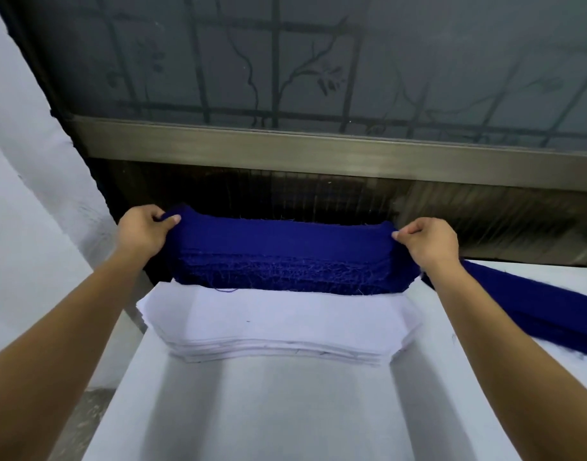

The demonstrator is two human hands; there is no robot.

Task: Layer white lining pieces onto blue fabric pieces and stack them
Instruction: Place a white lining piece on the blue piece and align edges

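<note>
Left hand (142, 232) pinches the left end of the top blue piece (278, 232), mid-frame, on the blue pile (278, 272). White lining pile (278, 324) touches it below. Right hand (430, 242) pinches the right end. Likely lifting one piece; frayed edges may cling, so peel singly. Bare table (285, 410) lies at the bottom, loose blue fabric (524, 304) at right.

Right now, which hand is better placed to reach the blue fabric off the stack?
Likely right: right hand pinches the blue stack at its right end, and the separate blue fabric lies beside that wrist; left hand grips the opposite end.
</note>
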